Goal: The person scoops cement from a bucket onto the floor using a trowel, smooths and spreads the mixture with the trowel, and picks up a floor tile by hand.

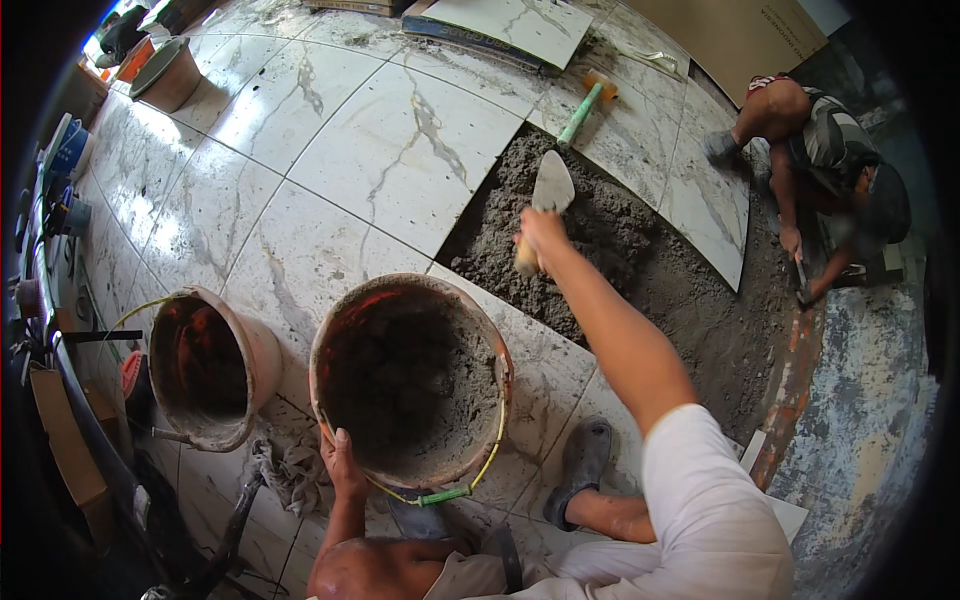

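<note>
My right hand (541,238) is closed on the wooden handle of a pointed trowel (552,180), its pale blade over a patch of wet grey mortar (600,240) in a gap among the marbled tiles. My left hand (340,460) grips the lower-left rim of a large bucket (410,380) holding grey mortar, with a green-gripped handle hanging at its near side. A second, smaller bucket (210,375) stands to the left. A mallet with a green handle (580,117) lies at the far edge of the mortar patch.
A co-worker (830,160) squats at right, hands on a dark tool by the mortar's edge. Loose tiles (500,25) and cardboard (730,30) lie at the back. Basins (170,90) stand far left; a crumpled rag (285,470) lies near the buckets.
</note>
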Demonstrator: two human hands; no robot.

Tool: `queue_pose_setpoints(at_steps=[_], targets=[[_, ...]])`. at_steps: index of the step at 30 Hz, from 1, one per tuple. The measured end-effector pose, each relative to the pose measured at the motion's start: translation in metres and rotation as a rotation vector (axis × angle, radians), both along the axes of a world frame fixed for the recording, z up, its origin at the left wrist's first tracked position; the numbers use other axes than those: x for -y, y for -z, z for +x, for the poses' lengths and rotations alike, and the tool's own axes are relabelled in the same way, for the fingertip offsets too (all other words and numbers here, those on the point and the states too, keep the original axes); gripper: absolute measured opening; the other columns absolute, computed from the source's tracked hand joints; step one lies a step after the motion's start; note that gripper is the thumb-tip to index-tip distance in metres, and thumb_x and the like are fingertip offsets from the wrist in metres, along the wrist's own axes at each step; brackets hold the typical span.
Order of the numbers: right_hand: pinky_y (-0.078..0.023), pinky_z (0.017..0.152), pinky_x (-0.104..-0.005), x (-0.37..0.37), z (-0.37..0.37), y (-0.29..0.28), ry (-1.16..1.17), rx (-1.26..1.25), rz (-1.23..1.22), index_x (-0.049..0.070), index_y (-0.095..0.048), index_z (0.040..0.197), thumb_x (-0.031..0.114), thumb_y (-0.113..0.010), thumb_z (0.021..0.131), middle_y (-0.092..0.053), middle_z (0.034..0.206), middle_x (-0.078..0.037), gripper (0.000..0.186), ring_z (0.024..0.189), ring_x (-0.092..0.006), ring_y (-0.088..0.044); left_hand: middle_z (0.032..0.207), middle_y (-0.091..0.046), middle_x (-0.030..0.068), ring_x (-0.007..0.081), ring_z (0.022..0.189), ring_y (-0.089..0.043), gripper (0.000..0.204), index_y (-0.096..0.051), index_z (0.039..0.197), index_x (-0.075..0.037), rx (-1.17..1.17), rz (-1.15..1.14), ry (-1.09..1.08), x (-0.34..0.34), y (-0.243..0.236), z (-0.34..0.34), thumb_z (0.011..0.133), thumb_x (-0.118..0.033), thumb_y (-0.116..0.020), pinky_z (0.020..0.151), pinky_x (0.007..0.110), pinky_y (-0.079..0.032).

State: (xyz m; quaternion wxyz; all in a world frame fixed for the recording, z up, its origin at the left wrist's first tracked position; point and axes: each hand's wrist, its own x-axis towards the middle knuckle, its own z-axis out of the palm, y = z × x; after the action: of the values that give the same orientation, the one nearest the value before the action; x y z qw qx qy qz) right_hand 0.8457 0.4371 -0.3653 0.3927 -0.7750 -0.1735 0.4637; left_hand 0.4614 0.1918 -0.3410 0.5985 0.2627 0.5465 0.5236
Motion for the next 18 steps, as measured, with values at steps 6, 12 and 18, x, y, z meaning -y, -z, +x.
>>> queue_pose_setpoints(at_steps=[6,12,18], targets=[[-0.054,0.055,-0.0289,0.142,0.035,-0.091,-0.561,0.153,-0.081,0.001,-0.042,0.108,0.012,-0.058,0.084,-0.054,0.09,-0.009,0.031,0.067,-0.0137,-0.057,0.113,-0.054,0.0024,0.0089,0.1,-0.049,0.039,-0.045,0.125,0.0,-0.061,-0.005,0.029,-0.005,-0.007,-0.002,0.09,-0.017,-0.054,0.088,0.023,-0.037],[-0.047,0.066,-0.043,0.181,-0.004,-0.248,-1.258,0.605,-0.187,-0.001,-0.046,0.105,0.024,-0.056,0.085,-0.06,0.077,-0.022,0.033,0.068,-0.0357,-0.061,0.11,-0.052,0.0009,0.0077,0.098,-0.048,0.045,-0.044,0.126,0.0,-0.016,0.118,0.106,-0.015,-0.034,0.023,0.088,-0.017,-0.06,0.085,0.023,-0.038],[-0.049,0.073,-0.0457,0.194,-0.071,-0.201,-1.607,0.468,-0.593,-0.004,-0.048,0.104,0.029,-0.052,0.087,-0.062,0.087,-0.027,0.038,0.083,-0.0384,-0.063,0.118,-0.048,0.0038,0.0089,0.104,-0.045,0.055,-0.036,0.132,0.004,-0.035,0.2,0.201,-0.003,-0.036,0.05,0.09,-0.024,-0.058,0.09,0.023,-0.035]])
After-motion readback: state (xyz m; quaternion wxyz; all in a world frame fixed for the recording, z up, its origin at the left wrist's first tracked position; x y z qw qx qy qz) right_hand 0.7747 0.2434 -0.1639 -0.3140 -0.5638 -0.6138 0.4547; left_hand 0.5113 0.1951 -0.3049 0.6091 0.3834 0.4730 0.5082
